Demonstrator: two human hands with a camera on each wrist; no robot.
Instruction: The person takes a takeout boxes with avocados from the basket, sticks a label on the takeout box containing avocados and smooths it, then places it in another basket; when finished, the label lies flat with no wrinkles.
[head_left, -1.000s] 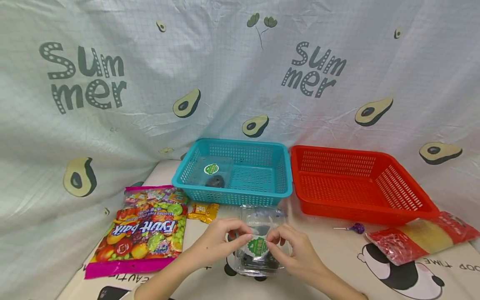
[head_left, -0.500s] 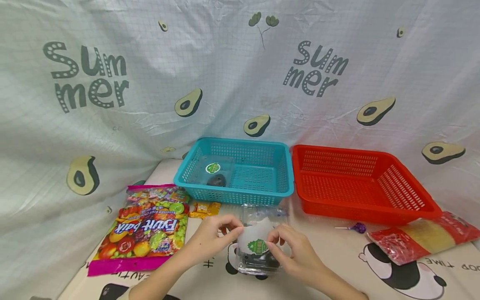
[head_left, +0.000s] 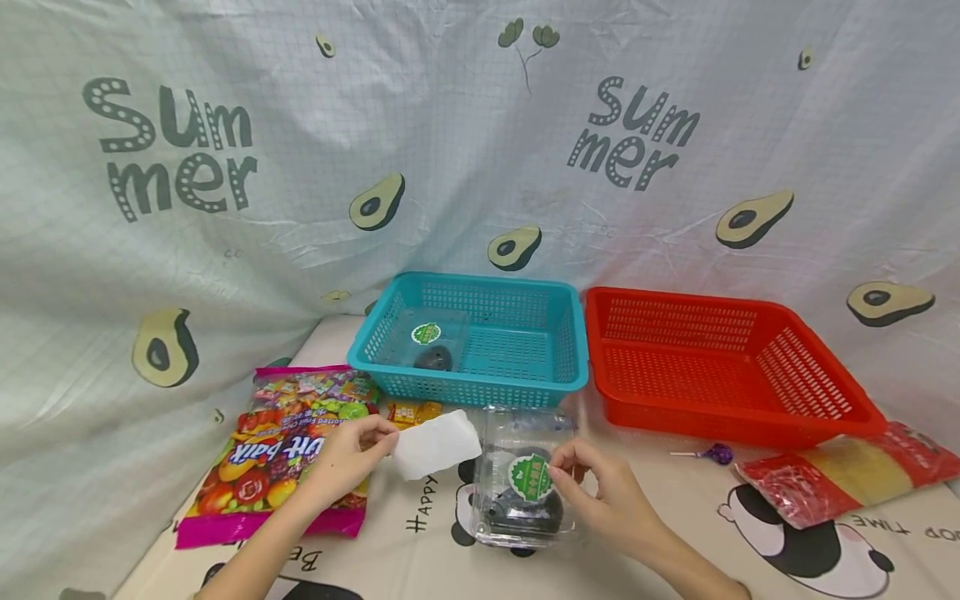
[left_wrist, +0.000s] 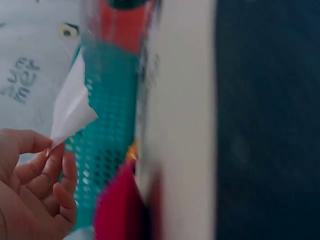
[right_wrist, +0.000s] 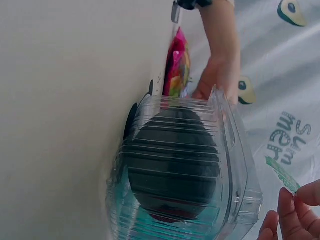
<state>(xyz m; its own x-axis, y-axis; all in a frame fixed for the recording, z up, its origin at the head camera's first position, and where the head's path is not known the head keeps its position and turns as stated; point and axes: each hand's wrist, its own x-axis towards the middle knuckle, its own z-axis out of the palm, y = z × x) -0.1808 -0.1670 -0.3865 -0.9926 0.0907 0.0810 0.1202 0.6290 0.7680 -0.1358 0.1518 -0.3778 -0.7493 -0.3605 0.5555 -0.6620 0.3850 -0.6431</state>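
Note:
My left hand (head_left: 347,457) pinches a torn piece of white backing paper (head_left: 437,446) by its left edge, over the candy bag's right side. In the left wrist view the paper (left_wrist: 72,102) stands out from thumb and forefinger. My right hand (head_left: 600,492) pinches a round green-and-white sticker (head_left: 529,477) by its right edge. The right wrist view shows this sticker (right_wrist: 283,175) apart from the lid. Below it on the table stands a lidded clear plastic box (head_left: 491,467) with a dark, rounded fruit (right_wrist: 172,165) inside.
A teal basket (head_left: 480,388) at the back holds another clear box (head_left: 401,342) with a similar sticker. To its right stands a red basket (head_left: 697,425). A fruit candy bag (head_left: 247,475), an orange packet (head_left: 405,413), a lollipop (head_left: 720,454) and a red-and-yellow packet (head_left: 847,475) lie around.
The backing paper has come off the sticker. My left hand has carried it left, away from the box, while my right hand keeps the sticker over the box.

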